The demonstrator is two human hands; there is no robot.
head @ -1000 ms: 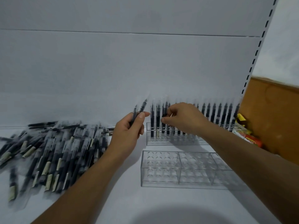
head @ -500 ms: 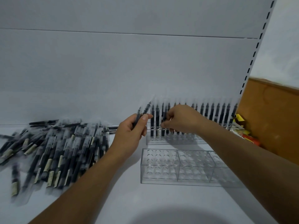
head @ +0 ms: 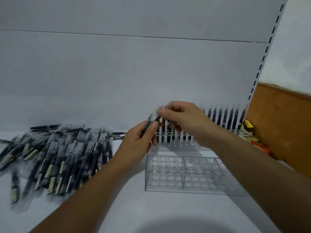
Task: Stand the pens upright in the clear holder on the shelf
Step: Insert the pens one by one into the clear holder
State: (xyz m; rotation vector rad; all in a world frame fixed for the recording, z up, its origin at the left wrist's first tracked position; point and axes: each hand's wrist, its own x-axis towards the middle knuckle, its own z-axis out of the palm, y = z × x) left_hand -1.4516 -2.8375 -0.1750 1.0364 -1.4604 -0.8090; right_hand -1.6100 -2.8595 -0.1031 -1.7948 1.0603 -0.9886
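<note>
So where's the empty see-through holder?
In the head view the empty holder sits right of centre on the shelf, just in front of the holder with upright pens; the loose pen pile lies to its left.

Pen labels [head: 50,171] blurred, nothing legible.

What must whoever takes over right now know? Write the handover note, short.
Left hand: grips a couple of pens.
Right hand: pinches the top of one of them, over the rear holder.
Done: a row of upright pens stands in the rear holder.
Left: the front holder has none in it. The pile lies on the shelf to the left.
</note>
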